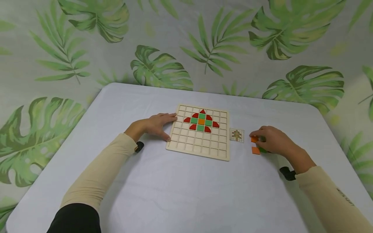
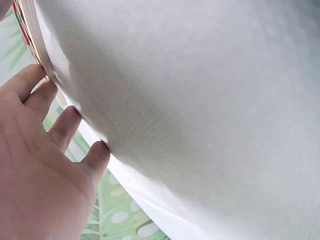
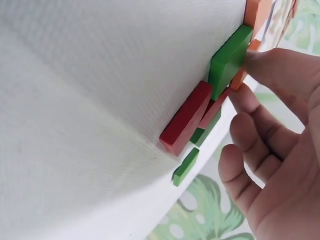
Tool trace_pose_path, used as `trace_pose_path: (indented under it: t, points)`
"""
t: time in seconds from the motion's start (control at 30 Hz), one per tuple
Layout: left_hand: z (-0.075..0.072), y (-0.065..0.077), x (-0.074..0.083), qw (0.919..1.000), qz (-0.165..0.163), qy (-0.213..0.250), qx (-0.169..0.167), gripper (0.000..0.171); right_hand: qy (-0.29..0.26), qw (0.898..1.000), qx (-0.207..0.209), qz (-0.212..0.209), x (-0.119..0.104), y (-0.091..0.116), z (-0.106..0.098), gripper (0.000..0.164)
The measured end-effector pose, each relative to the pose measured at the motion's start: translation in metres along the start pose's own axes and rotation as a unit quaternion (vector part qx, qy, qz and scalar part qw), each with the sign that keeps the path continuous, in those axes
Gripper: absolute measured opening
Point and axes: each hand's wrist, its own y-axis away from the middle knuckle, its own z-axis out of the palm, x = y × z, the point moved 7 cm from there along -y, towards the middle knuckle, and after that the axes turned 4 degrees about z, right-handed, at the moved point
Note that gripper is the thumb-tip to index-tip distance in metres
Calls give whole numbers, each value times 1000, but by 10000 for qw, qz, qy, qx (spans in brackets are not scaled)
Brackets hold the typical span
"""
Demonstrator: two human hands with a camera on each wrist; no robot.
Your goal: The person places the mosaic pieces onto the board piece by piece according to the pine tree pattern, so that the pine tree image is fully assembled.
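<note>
A pale wooden grid board (image 1: 197, 149) lies on the table, with red, green and orange pieces set in its upper cells. My left hand (image 1: 155, 125) touches the board's left edge, thumb and fingers spread. In the left wrist view the fingertips (image 2: 49, 90) reach the board's side. On the right, my right hand (image 1: 274, 140) pinches an orange square tile (image 1: 254, 139) between thumb and fingers. Another orange tile (image 1: 255, 150) lies just below it. Beneath the hand, in the right wrist view, are a green block (image 3: 230, 62), a red block (image 3: 187, 120) and a smaller green piece (image 3: 186, 166).
A small pattern card (image 1: 237, 135) with a brown tree-like figure on a grid lies against the board's right side. White cloth covers the table (image 1: 180, 194). Behind it hangs a leaf-print backdrop (image 1: 221, 42).
</note>
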Motion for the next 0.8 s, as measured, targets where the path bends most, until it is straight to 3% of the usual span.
trace_pose_path:
  t: [0.43, 0.6, 0.8]
  points:
    - [2, -1, -1, 10000, -46, 21, -10, 97, -214, 9992, 318, -74, -5, 0, -2, 31]
    - [1, 1, -2, 10000, -89, 2, -1, 96, -444, 9965, 598, -382, -29, -7, -8, 30]
    - [1, 0, -1, 10000, -56, 11, 32, 96, -490, 9950, 621, -616, -60, -19, -9, 31]
